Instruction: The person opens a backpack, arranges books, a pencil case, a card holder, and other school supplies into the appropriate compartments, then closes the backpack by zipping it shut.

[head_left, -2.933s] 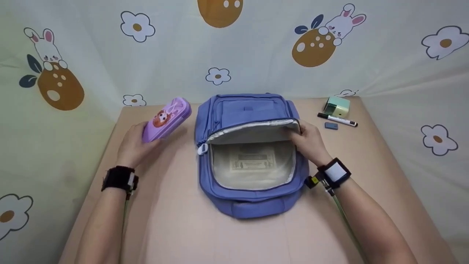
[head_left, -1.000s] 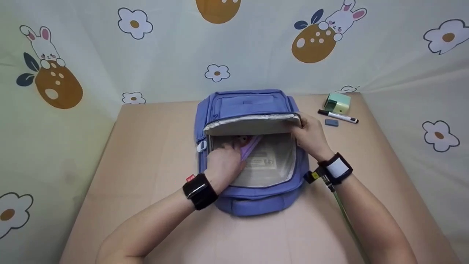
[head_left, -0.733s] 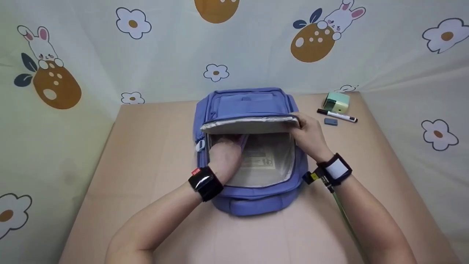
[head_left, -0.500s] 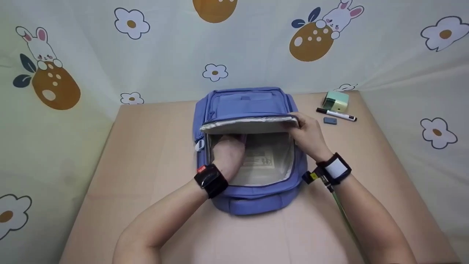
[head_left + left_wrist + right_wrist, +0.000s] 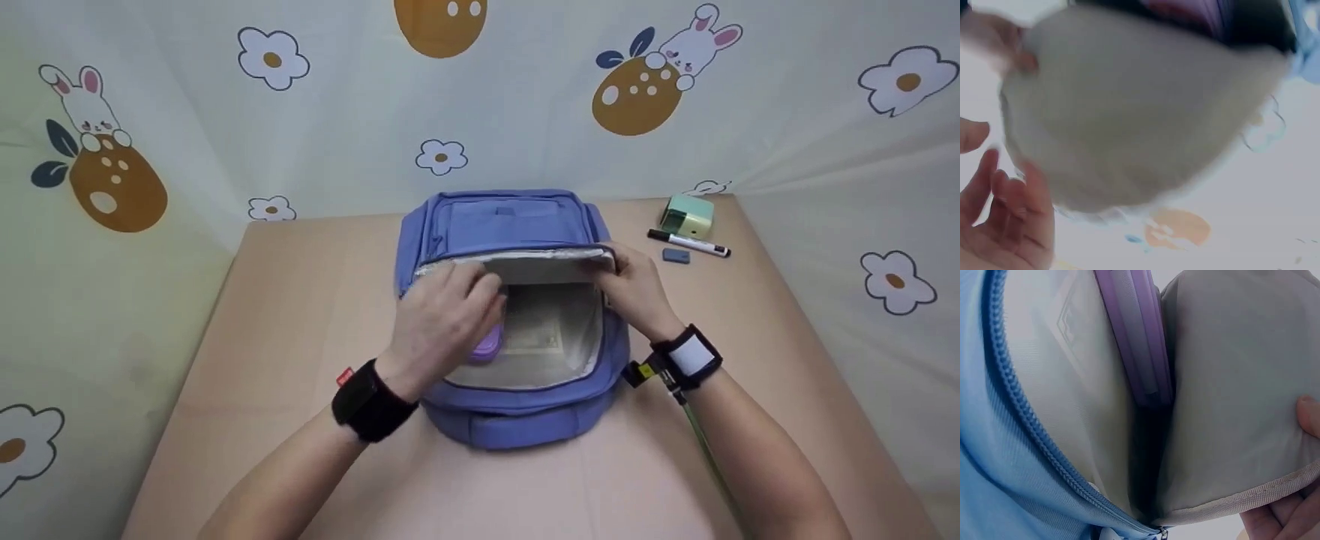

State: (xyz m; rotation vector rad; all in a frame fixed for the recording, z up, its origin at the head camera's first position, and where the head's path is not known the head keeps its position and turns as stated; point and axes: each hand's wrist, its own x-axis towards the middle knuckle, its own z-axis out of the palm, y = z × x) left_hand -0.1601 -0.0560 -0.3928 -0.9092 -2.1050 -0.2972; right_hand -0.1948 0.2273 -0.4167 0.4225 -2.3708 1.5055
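Observation:
A blue backpack (image 5: 517, 431) lies with its main compartment unzipped. My right hand (image 5: 641, 292) grips the edge of its raised flap (image 5: 544, 270); in the right wrist view the thumb (image 5: 1310, 417) rests on the grey lining and the other fingers go behind it. A purple pencil case (image 5: 487, 345) is inside the compartment at the left, partly hidden by my left hand (image 5: 442, 322). That hand hovers over the opening holding nothing. In the left wrist view its fingers (image 5: 1039, 225) are loosely bent, the thumb apart from them, near the flap.
At the back right of the table (image 5: 300, 300) are a green pencil sharpener (image 5: 688, 216), a black-and-white marker (image 5: 690, 243) and a small blue eraser (image 5: 676, 256). A patterned curtain (image 5: 345, 112) hangs behind and along both sides.
My left hand brought the pencil case from the left into the backpack, let go of it and drew back out toward the opening. My right hand keeps its grip on the flap.

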